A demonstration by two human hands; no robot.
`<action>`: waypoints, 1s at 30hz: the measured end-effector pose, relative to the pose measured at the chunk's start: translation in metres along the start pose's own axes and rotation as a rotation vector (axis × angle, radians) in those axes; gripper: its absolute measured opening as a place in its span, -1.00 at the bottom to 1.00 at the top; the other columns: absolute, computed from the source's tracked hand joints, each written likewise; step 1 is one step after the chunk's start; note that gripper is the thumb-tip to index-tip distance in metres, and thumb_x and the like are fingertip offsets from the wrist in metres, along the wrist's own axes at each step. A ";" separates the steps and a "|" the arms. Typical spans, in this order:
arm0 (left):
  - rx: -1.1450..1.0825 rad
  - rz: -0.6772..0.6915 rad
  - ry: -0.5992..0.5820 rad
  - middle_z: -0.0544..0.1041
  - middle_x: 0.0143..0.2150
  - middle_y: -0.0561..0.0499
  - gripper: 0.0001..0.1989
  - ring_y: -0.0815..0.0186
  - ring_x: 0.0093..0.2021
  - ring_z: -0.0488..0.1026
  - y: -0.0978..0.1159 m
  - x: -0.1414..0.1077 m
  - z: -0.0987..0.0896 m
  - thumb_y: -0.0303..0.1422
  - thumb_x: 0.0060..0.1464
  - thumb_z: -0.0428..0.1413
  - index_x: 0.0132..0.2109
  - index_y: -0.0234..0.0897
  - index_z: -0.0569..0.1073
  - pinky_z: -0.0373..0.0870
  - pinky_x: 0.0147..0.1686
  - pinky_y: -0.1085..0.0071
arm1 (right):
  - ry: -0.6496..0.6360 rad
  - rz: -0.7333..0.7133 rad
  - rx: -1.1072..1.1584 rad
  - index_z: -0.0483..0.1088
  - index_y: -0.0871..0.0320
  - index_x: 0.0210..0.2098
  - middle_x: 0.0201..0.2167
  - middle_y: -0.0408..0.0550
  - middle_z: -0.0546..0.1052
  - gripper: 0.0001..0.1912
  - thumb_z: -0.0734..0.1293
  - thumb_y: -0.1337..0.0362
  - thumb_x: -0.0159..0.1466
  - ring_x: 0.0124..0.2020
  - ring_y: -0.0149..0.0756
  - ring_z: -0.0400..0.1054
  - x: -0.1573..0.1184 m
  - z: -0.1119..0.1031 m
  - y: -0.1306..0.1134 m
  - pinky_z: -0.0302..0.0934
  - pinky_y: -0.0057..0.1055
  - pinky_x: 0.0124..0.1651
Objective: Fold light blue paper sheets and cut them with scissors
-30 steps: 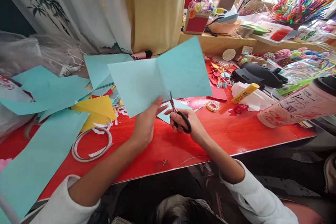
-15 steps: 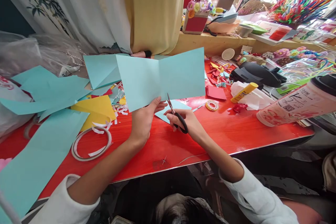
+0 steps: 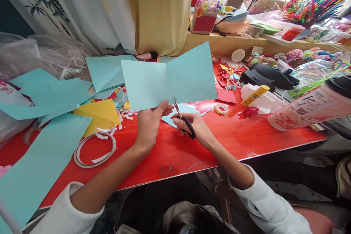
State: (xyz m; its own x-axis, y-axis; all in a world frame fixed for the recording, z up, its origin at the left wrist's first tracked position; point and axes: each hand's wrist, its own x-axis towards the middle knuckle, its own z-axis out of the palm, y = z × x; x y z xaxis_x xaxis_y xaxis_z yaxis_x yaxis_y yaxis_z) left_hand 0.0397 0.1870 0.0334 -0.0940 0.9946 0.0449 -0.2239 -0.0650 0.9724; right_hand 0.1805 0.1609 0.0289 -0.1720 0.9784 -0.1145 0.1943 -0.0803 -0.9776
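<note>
Above red tabletop (image 3: 230,131): creased blue sheet (image 3: 190,71), pinched at lower edge, near fold, between closed thumb and fingers of left hand (image 3: 148,126). Probably light, semi-stiff, easily creased—best taken beside fold. Alongside—scissors (image 3: 190,126), held by handles in curled fingers of right hand (image 3: 200,128).

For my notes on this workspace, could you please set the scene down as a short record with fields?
left hand: fingers hold a creased blue sheet by its lower edge, near the crease
right hand: holds black-handled scissors, blades pointing up toward the sheet
person's left: yellow paper, roll of tape, loose blue paper
person's right: small tape roll, yellow glue stick, pink cup with black lid, tilted
surface: red table
</note>
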 end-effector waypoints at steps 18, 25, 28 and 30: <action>0.028 -0.026 0.006 0.59 -0.43 -0.08 -0.75 0.28 -0.36 0.49 0.001 -0.003 0.001 -0.21 -0.04 0.21 -0.47 -0.33 0.57 0.39 -0.17 0.33 | -0.003 -0.050 -0.011 0.33 0.16 -0.47 -0.64 -0.24 0.22 -0.58 0.34 -0.11 0.10 -0.61 -0.46 0.10 -0.002 0.001 -0.003 -0.04 -0.47 -0.54; -0.005 -0.062 0.025 0.59 -0.44 -0.06 -0.78 0.27 -0.36 0.50 0.001 -0.002 0.002 -0.23 -0.08 0.24 -0.47 -0.33 0.57 0.39 -0.15 0.31 | -0.003 -0.069 -0.029 0.29 0.15 -0.53 -0.67 -0.25 0.20 -0.53 0.33 -0.15 0.10 -0.63 -0.46 0.09 -0.001 0.000 -0.002 -0.06 -0.45 -0.54; -0.018 -0.087 0.050 0.58 -0.45 -0.06 -0.78 0.26 -0.37 0.50 0.001 -0.001 0.003 -0.23 -0.11 0.26 -0.48 -0.33 0.57 0.40 -0.15 0.29 | 0.007 -0.069 -0.013 0.28 0.16 -0.54 -0.66 -0.24 0.21 -0.53 0.34 -0.15 0.09 -0.63 -0.47 0.09 -0.001 0.000 -0.001 -0.06 -0.44 -0.54; -0.028 -0.091 0.055 0.59 -0.44 -0.07 -0.78 0.26 -0.36 0.51 0.000 -0.001 0.003 -0.23 -0.12 0.26 -0.47 -0.34 0.57 0.40 -0.14 0.28 | 0.010 -0.070 -0.006 0.30 0.16 -0.53 -0.66 -0.24 0.21 -0.55 0.34 -0.13 0.10 -0.64 -0.47 0.09 -0.001 0.000 0.000 -0.06 -0.44 -0.55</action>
State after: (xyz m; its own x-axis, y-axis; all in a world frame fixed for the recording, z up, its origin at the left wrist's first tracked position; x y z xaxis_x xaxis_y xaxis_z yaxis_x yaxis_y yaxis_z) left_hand 0.0426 0.1863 0.0344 -0.1246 0.9906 -0.0570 -0.2608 0.0228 0.9651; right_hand 0.1804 0.1596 0.0287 -0.1758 0.9834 -0.0442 0.1881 -0.0105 -0.9821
